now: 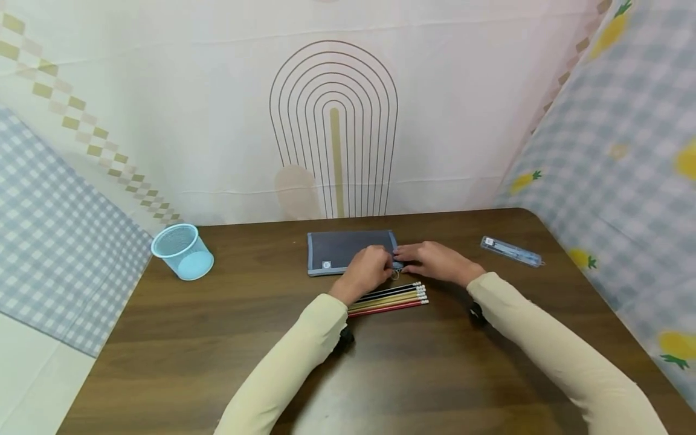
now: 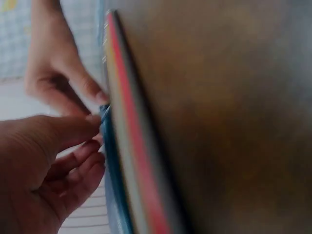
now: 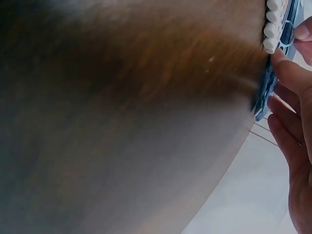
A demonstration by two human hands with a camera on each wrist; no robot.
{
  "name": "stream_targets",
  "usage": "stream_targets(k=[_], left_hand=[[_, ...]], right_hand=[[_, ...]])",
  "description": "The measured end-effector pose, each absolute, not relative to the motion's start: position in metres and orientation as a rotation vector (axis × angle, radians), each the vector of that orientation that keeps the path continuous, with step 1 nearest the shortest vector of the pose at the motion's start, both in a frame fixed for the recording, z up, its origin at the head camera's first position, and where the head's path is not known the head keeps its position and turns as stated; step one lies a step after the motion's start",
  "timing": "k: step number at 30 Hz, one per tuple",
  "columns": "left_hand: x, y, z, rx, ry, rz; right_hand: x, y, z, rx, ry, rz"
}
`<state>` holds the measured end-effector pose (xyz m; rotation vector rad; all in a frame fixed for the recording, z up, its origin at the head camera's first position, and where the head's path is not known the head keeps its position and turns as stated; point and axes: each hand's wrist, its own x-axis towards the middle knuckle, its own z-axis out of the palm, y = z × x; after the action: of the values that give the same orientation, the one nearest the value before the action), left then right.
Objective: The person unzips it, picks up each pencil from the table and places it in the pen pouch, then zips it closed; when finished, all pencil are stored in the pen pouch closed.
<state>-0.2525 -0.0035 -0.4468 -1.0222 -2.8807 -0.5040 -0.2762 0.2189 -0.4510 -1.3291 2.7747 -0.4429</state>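
Observation:
A dark grey zip pouch with blue edging [image 1: 348,246] lies flat on the table. My left hand [image 1: 371,269] is at its near right corner, thumb and fingertips pinching the zipper pull; a metal ring [image 3: 287,34] shows beside those fingertips in the right wrist view. My right hand [image 1: 435,261] grips the pouch's right end between thumb and fingers. Just in front of the pouch, several pencils [image 1: 399,297] in black, gold and red lie side by side, white erasers to the right. My left wrist and forearm cover their left ends.
A light blue mesh cup [image 1: 182,251] stands at the table's back left. Toward the back right lies a slim clear case with blue contents [image 1: 511,251]. Patterned cloth [image 1: 462,109] hangs along the back and both sides of the wooden table [image 1: 217,338].

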Motion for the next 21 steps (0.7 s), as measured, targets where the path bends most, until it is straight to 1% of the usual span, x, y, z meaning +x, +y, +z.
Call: stream_targets(k=[5,11,17,21], left_hand=[[-0.25,0.001,-0.451,-0.953,-2.947,-0.581],[-0.251,0.006,-0.444,-0.867,-3.032,-0.651],[-0.252,0.007,-0.443,-0.736,-3.095,-0.796],[-0.251,0.008,-0.442,-0.729,-3.094,-0.821]], right_hand=[[-0.277,0.216,-0.453,-1.314,2.775,-0.453],[-0.282,0.214,-0.45,-1.268,2.785,-0.454],[-0.278,0.211,-0.449,-1.288,2.807,-0.431],[-0.276,0.209,-0.447,-1.291,2.817,-0.456]])
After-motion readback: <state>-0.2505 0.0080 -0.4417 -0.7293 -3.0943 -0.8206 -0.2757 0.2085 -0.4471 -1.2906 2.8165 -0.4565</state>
